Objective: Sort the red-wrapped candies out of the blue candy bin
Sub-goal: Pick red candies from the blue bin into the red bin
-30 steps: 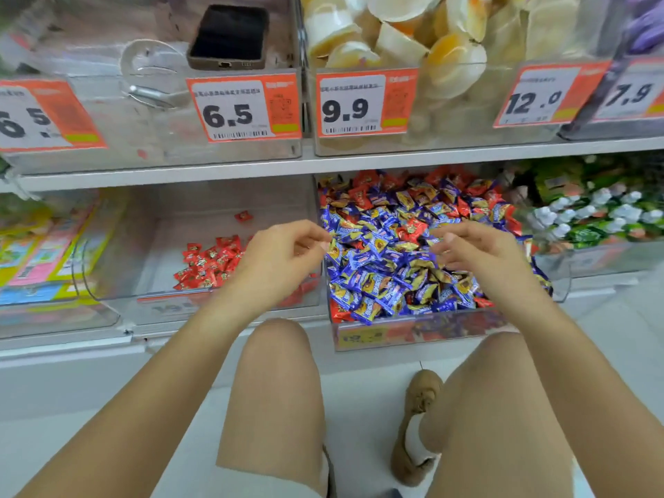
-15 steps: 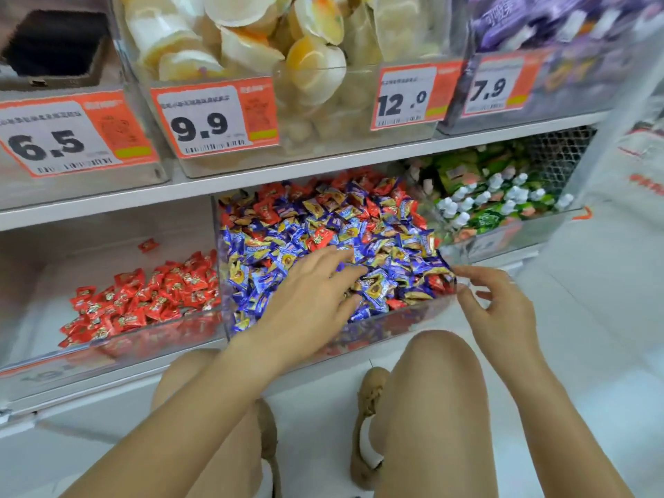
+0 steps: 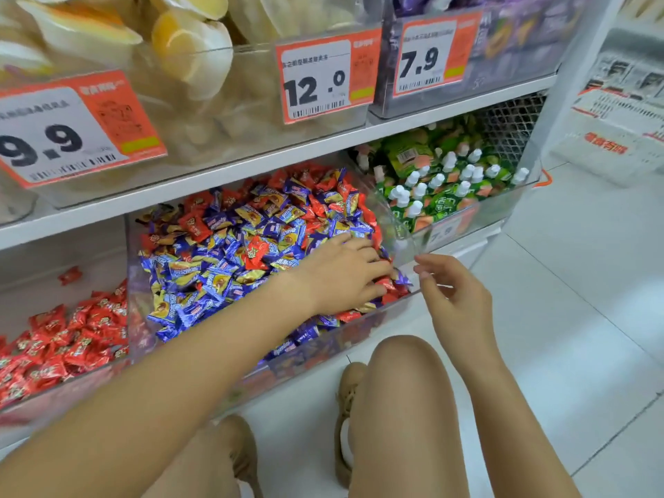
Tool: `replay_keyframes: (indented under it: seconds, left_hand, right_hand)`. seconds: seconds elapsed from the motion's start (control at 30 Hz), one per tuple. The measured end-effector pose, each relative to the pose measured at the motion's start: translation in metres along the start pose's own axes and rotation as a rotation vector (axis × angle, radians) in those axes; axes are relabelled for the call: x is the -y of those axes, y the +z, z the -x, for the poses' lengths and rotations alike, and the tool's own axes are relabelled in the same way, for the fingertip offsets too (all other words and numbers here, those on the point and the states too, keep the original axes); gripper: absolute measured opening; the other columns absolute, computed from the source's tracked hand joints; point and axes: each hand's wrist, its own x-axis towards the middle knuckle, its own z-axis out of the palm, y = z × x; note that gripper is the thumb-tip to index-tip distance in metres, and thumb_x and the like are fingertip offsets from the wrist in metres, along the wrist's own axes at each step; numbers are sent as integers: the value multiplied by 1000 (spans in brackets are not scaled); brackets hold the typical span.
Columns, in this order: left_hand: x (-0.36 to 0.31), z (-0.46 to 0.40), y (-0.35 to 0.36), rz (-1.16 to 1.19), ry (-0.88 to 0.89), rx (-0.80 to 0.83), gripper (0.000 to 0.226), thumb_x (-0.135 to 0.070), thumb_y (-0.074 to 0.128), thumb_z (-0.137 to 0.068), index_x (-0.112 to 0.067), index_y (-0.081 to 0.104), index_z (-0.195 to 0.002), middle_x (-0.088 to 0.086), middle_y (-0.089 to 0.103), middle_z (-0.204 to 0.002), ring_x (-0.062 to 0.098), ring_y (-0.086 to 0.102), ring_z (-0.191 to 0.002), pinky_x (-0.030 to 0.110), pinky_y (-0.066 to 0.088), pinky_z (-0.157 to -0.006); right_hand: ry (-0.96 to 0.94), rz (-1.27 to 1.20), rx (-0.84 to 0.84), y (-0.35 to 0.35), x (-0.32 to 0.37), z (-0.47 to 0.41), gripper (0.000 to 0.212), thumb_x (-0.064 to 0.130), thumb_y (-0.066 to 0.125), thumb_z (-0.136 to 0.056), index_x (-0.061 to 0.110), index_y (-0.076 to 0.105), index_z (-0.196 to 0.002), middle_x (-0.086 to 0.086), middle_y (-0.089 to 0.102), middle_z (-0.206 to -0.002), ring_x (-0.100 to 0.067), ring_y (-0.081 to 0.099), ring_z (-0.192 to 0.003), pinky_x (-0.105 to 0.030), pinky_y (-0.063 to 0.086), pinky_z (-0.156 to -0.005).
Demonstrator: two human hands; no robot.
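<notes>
The clear bin [image 3: 316, 348] on the lower shelf holds a heap of blue-wrapped candies [image 3: 201, 278] mixed with red-wrapped candies [image 3: 256, 254], most of them toward the back and the right side. My left hand [image 3: 345, 274] reaches across the heap to the bin's front right corner, its fingers spread and lying on red and blue candies there. My right hand [image 3: 456, 300] hovers just outside that corner with loosely curled fingers and nothing in it. To the left, a second clear bin holds only red candies [image 3: 68, 339].
A bin of green pouches with white caps [image 3: 442, 188] stands to the right of the candy bin. The upper shelf [image 3: 251, 167] carries bins with price tags 9.9, 12.0 and 7.9. My knees and a tan shoe [image 3: 346, 397] are over the white floor below.
My left hand has moved right across the heap to the bin's front right corner. My right hand stays outside that corner. The view has swung right and come closer.
</notes>
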Motion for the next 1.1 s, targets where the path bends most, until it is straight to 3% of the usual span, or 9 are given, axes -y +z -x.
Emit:
replay_keyframes:
  seconds: [0.13, 0.33, 0.43, 0.6, 0.73, 0.8, 0.9, 1.0, 1.1]
  left_hand:
    - [26, 24, 11, -96, -27, -157, 48, -44, 28, -91, -26, 71, -100, -3, 70, -95, 25, 62, -108, 46, 46, -95]
    - [42, 46, 10, -62, -130, -182, 42, -42, 31, -92, -29, 70, -103, -8, 69, -106, 24, 60, -115, 51, 41, -100]
    - [50, 50, 9, -1, -167, -222, 34, -42, 39, -96, -29, 70, -102, -10, 68, -111, 24, 52, -126, 53, 25, -111]
    - [33, 51, -10, 126, -173, -414, 33, -37, 43, -93, -21, 71, -103, -4, 67, -115, 25, 55, -119, 42, 26, -111]
    - [-10, 42, -5, 261, -17, -167, 42, -44, 35, -93, -24, 69, -107, -5, 67, -108, 20, 60, -100, 34, 42, -89]
    - [-8, 37, 8, 193, -8, -101, 52, -51, 27, -93, -26, 69, -110, -5, 65, -115, 21, 60, -105, 36, 39, -95]
    - [13, 40, 15, 51, -56, -152, 34, -44, 42, -96, -26, 69, -106, -7, 68, -107, 20, 60, -105, 40, 30, -109]
    - [25, 47, 16, -49, -134, -215, 20, -37, 59, -91, -24, 73, -97, -6, 73, -90, 22, 63, -98, 43, 37, -105]
    - [28, 52, 13, -22, -155, -201, 24, -35, 53, -96, -26, 70, -110, -5, 71, -103, 21, 59, -110, 44, 33, -108]
  right_hand:
    - [10, -10, 26, -6, -3, -3, 21, 12, 57, -91, 27, 68, -99, 16, 70, -91, 0, 61, -83, -8, 43, -72]
    - [-49, 105, 83, -12, 2, -10, 22, 10, 59, -90, 29, 69, -96, 17, 66, -91, 4, 58, -81, -5, 42, -68]
    - [-158, 284, 142, -15, 8, -19, 18, 9, 62, -88, 22, 73, -95, 16, 60, -88, 1, 57, -74, -8, 42, -68]
    - [-283, 594, 492, -12, 28, -34, 30, 4, 52, -87, 21, 74, -97, 9, 69, -97, -15, 63, -90, -22, 44, -81]
    - [-346, 924, 823, 10, 37, -45, 31, 7, 44, -88, 16, 71, -101, -7, 70, -101, -27, 61, -94, -37, 48, -82]
    - [-330, 977, 882, 17, 43, -54, 33, 6, 46, -87, 18, 71, -106, -9, 70, -103, -28, 61, -95, -38, 50, -81]
    - [-311, 941, 861, 19, 49, -68, 42, -1, 43, -85, 14, 66, -117, -11, 68, -110, -28, 61, -98, -40, 49, -84]
    - [-282, 935, 881, 19, 51, -75, 42, -2, 41, -85, 11, 62, -120, -13, 65, -115, -30, 59, -101, -42, 48, -87]
    - [-213, 929, 957, 24, 51, -73, 39, 4, 39, -90, 10, 59, -122, -14, 63, -117, -30, 57, -102, -41, 48, -87]
